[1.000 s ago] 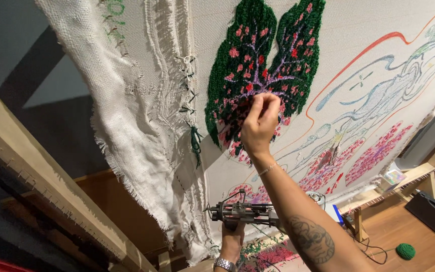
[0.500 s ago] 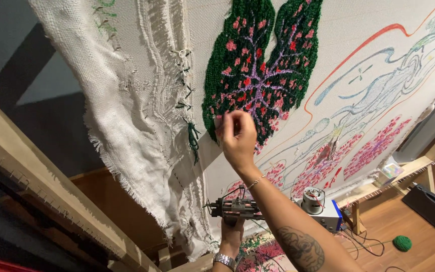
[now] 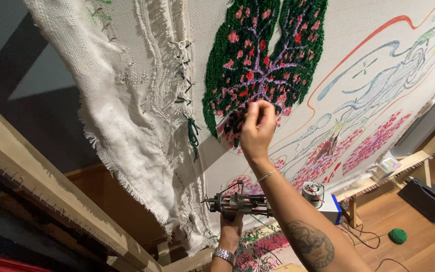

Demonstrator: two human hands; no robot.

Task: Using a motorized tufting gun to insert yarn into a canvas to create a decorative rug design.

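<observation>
Fingers point(image 3: 260, 112) of the right hand point(image 3: 257, 132) are pinching together at the green yarn patch point(image 3: 258, 60); the left hand point(image 3: 231, 224) is gripping the tufting gun point(image 3: 240, 204).

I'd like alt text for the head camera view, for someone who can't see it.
A person's right hand pinches at the lower edge of a green tufted patch with pink and purple flowers on a stretched white cloth marked with coloured outlines. Lower down, the left hand grips a tufting gun. A ball of green yarn lies on the wooden floor.
</observation>
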